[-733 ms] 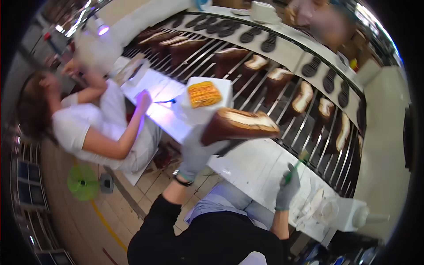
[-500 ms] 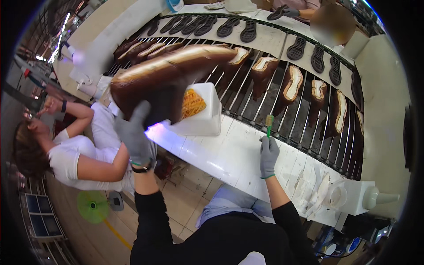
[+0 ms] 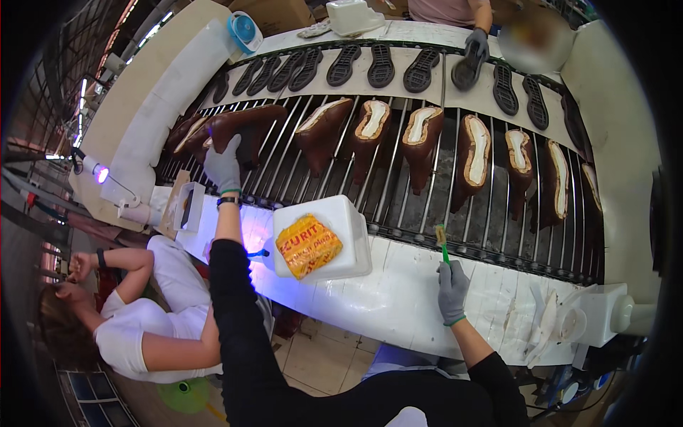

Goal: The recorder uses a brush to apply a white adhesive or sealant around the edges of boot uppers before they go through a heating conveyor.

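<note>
My left hand (image 3: pixel 223 169), in a grey glove, grips a brown leather boot upper (image 3: pixel 245 122) by its shaft, at the left part of the rod conveyor (image 3: pixel 384 206). The boot lies on its side with the toe to the left; the glove hides part of the shaft. Closed round the green handle of a small brush (image 3: pixel 442 243), my right hand (image 3: pixel 453 292) is over the white bench edge, with the bristles pointing away from me. Several more brown boots, such as this boot upper (image 3: pixel 474 153), rest on the rods with pale undersides up.
Several black soles (image 3: pixel 382 67) line a pale strip beyond the rods, where a co-worker's gloved hand (image 3: pixel 469 60) holds one. A white box with a yellow packet (image 3: pixel 308 245) stands on the white bench (image 3: pixel 398 285). A seated person (image 3: pixel 153 313) is at left, a white container (image 3: pixel 597 313) at right.
My left hand has carried the boot away from me and down onto the rods. My right hand, still with the brush, has shifted slightly right and nearer. The far co-worker's hand has moved onto another sole.
</note>
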Demonstrator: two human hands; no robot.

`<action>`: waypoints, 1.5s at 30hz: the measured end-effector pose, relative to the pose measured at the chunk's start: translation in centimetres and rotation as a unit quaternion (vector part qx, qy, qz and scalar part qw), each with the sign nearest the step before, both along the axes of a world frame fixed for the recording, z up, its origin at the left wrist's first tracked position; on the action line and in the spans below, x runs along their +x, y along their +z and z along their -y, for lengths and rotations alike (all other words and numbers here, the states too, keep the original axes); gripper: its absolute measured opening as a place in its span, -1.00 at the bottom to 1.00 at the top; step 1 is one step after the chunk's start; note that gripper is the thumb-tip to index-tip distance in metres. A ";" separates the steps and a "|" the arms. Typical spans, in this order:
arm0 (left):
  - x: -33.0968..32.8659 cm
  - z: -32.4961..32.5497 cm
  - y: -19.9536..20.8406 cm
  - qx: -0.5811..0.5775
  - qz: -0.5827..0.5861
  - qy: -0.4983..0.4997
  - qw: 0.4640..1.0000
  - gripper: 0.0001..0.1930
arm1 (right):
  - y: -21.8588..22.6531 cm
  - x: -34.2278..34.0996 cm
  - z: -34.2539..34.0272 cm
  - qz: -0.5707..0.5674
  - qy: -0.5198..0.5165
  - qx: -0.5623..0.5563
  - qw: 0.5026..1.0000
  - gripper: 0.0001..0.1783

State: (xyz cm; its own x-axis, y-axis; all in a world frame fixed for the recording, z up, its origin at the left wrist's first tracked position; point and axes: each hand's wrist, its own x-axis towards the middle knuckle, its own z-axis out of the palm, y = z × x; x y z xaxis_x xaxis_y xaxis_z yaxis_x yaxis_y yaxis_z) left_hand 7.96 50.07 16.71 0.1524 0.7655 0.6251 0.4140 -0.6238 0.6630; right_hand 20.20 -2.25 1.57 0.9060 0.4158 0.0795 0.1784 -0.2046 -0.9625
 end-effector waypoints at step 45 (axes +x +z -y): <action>13.1 0.5 -1.6 0.058 -0.572 -0.117 0.810 -0.31 | 0.1 0.3 0.1 0.010 0.000 -0.049 0.999 -0.85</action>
State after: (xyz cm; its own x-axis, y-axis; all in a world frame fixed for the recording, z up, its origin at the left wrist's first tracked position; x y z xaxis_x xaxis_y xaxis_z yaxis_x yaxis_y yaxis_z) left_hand 21.10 49.58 15.13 0.8149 0.5784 0.0380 0.5774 -0.8043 -0.1403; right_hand 20.50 -2.40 1.70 0.9048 0.4221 0.0557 0.1964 -0.2978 -0.9342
